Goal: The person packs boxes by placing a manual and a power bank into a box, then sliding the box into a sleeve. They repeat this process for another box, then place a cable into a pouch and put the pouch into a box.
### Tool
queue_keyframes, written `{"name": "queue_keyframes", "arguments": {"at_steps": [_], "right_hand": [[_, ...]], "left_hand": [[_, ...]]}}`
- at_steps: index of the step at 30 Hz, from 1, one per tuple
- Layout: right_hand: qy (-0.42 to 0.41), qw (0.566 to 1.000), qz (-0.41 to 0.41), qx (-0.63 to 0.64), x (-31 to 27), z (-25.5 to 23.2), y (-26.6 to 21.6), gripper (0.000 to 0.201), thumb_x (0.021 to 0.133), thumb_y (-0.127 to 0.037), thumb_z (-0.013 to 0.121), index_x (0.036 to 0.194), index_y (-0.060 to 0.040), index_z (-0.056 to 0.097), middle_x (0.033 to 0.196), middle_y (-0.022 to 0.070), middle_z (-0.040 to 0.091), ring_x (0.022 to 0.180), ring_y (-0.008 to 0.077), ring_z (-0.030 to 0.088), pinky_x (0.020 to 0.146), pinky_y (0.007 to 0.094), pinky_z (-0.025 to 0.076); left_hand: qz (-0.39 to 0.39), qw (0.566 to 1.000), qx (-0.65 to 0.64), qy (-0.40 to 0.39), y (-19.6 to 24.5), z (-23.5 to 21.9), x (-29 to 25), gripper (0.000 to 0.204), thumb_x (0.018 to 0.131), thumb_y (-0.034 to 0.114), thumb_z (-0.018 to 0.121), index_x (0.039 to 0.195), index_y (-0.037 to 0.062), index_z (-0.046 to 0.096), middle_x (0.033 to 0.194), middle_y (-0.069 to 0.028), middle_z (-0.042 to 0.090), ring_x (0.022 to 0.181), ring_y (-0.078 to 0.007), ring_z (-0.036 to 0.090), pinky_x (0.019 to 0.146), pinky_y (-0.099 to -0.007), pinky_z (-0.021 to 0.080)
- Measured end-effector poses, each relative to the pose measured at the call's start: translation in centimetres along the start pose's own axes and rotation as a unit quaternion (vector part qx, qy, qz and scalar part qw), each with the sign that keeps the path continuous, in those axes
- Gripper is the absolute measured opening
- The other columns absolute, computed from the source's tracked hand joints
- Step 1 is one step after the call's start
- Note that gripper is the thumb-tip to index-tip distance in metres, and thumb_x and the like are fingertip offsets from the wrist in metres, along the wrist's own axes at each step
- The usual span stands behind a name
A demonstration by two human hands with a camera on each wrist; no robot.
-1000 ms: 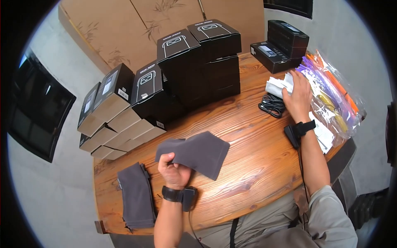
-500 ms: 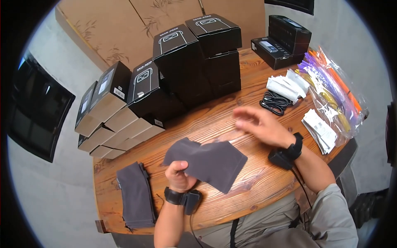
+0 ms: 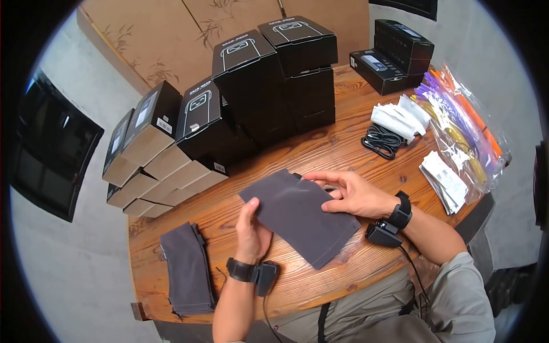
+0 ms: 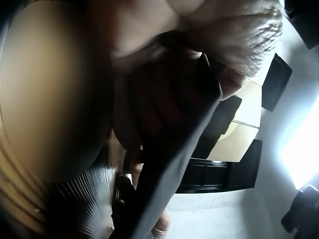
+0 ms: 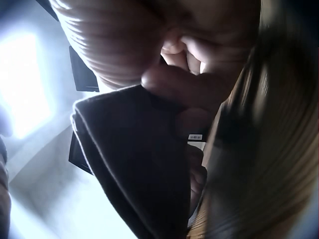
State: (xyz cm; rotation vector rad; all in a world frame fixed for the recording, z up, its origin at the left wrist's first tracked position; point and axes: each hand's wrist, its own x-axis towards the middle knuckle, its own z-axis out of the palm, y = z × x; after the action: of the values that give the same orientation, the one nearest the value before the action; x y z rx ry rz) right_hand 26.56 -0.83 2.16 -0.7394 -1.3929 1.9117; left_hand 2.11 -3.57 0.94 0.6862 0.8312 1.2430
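A dark grey cloth pouch (image 3: 300, 220) is held above the table between both hands. At its left edge the left hand (image 3: 251, 234) grips it, thumb on top and fingers beneath. The right hand (image 3: 357, 197) pinches its far right side, thumb on the upper face, fingers at the far edge near a small dark piece. In the left wrist view the cloth (image 4: 169, 164) runs edge-on from the left hand (image 4: 154, 94). The right wrist view shows the pouch (image 5: 134, 159) under the thumb of the right hand (image 5: 174, 84).
More grey pouches (image 3: 189, 268) lie stacked at the table's left. Black boxes (image 3: 251, 86) stand piled at the back, others (image 3: 394, 54) back right. To the right are a coiled black cable (image 3: 382, 142), white packets (image 3: 400, 117), white papers (image 3: 445, 182) and a plastic bag of colourful strips (image 3: 457, 126).
The right hand has come from the white packets at the right to the pouch and now grips it. The pouch has shifted slightly right and been turned and spread flatter.
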Motion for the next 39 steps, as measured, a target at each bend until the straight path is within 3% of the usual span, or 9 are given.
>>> {"name": "queue_keyframes", "arguments": {"at_steps": [4, 13, 16, 19, 25, 28, 34, 38, 39], "right_hand": [[-0.002, 0.999, -0.037, -0.007, -0.1, 0.2, 0.0, 0.078, 0.083, 0.007, 0.060, 0.152, -0.0071, 0.025, 0.147, 0.0198, 0.036, 0.108, 0.0151, 0.063, 0.088, 0.0238, 0.054], [0.020, 0.998, 0.020, -0.056, 0.2, -0.1, -0.1, 0.091, 0.085, -0.016, 0.073, 0.154, -0.0054, 0.014, 0.126, 0.0144, 0.058, 0.080, 0.0058, 0.061, 0.063, 0.0193, 0.051], [0.096, 0.995, -0.007, 0.010, 0.6, -0.1, 0.5, 0.081, 0.087, -0.015, 0.071, 0.152, -0.0042, 0.023, 0.096, 0.0032, 0.064, 0.077, 0.0069, 0.061, 0.067, 0.0199, 0.053], [0.117, 0.993, 0.005, 0.032, 0.8, -0.2, 0.7, 0.077, 0.087, -0.021, 0.073, 0.147, 0.0028, 0.030, 0.097, 0.0065, 0.068, 0.071, 0.0068, 0.061, 0.058, 0.0195, 0.051], [0.127, 0.992, 0.014, 0.018, 0.9, -1.1, 1.4, 0.032, 0.091, -0.020, 0.068, 0.113, 0.0028, 0.062, 0.085, 0.0043, 0.069, 0.069, 0.0081, 0.063, 0.059, 0.0198, 0.052], [0.169, 0.985, -0.011, 0.034, 1.0, -0.9, 1.4, 0.025, 0.092, -0.020, 0.067, 0.105, 0.0017, 0.066, 0.085, 0.0041, 0.069, 0.069, 0.0083, 0.064, 0.059, 0.0199, 0.052], [0.202, 0.979, -0.029, 0.031, 1.5, -1.7, 1.6, 0.028, 0.091, -0.018, 0.068, 0.111, 0.0020, 0.064, 0.091, 0.0041, 0.069, 0.074, 0.0080, 0.064, 0.064, 0.0201, 0.052], [0.115, 0.991, -0.054, -0.035, 1.6, -1.4, 1.4, 0.042, 0.086, -0.011, 0.072, 0.122, 0.0032, 0.058, 0.098, 0.0051, 0.069, 0.080, 0.0071, 0.064, 0.066, 0.0200, 0.052], [0.112, 0.988, -0.080, -0.072, 1.7, -1.5, 1.7, 0.035, 0.085, -0.009, 0.073, 0.116, 0.0037, 0.061, 0.096, 0.0059, 0.070, 0.078, 0.0069, 0.064, 0.063, 0.0197, 0.051]], "left_hand": [[0.023, 0.997, 0.056, -0.038, 0.3, 0.8, 0.2, 0.050, 0.094, 0.033, 0.057, 0.134, 0.0043, 0.045, 0.126, -0.0112, 0.057, 0.116, -0.0230, 0.057, 0.091, -0.0336, 0.053], [0.033, 0.996, 0.065, -0.049, -0.4, -0.4, 0.8, 0.041, 0.095, 0.008, 0.057, 0.133, 0.0061, 0.044, 0.124, -0.0080, 0.059, 0.110, -0.0158, 0.061, 0.090, -0.0299, 0.054], [0.018, 0.994, 0.091, -0.062, -0.5, -0.8, 0.8, 0.037, 0.094, 0.007, 0.058, 0.130, 0.0056, 0.048, 0.119, -0.0073, 0.062, 0.105, -0.0149, 0.063, 0.089, -0.0293, 0.054], [0.008, 0.991, 0.100, -0.092, -0.7, -1.2, 0.7, 0.034, 0.094, 0.007, 0.059, 0.127, 0.0049, 0.051, 0.116, -0.0068, 0.064, 0.103, -0.0138, 0.063, 0.089, -0.0284, 0.053], [-0.007, 0.985, 0.132, -0.109, -0.2, -0.2, 0.3, 0.042, 0.092, 0.009, 0.062, 0.132, 0.0038, 0.048, 0.114, -0.0066, 0.065, 0.102, -0.0125, 0.063, 0.088, -0.0272, 0.053], [-0.020, 0.979, 0.158, -0.129, -0.1, -0.2, 0.2, 0.050, 0.090, 0.009, 0.065, 0.136, 0.0031, 0.045, 0.116, -0.0072, 0.064, 0.104, -0.0121, 0.062, 0.090, -0.0273, 0.052], [-0.016, 0.955, 0.244, -0.169, 0.1, 0.3, -0.1, 0.062, 0.086, 0.002, 0.070, 0.140, 0.0015, 0.040, 0.124, -0.0100, 0.059, 0.111, -0.0149, 0.059, 0.095, -0.0296, 0.050], [0.013, 0.956, 0.259, -0.139, -0.6, -0.4, 0.2, 0.061, 0.088, -0.001, 0.066, 0.141, 0.0011, 0.036, 0.124, -0.0124, 0.058, 0.110, -0.0160, 0.059, 0.093, -0.0301, 0.051], [0.013, 0.955, 0.259, -0.140, -0.7, -0.6, 0.3, 0.061, 0.088, 0.000, 0.066, 0.141, 0.0007, 0.036, 0.125, -0.0121, 0.057, 0.111, -0.0165, 0.058, 0.094, -0.0303, 0.051]]}}
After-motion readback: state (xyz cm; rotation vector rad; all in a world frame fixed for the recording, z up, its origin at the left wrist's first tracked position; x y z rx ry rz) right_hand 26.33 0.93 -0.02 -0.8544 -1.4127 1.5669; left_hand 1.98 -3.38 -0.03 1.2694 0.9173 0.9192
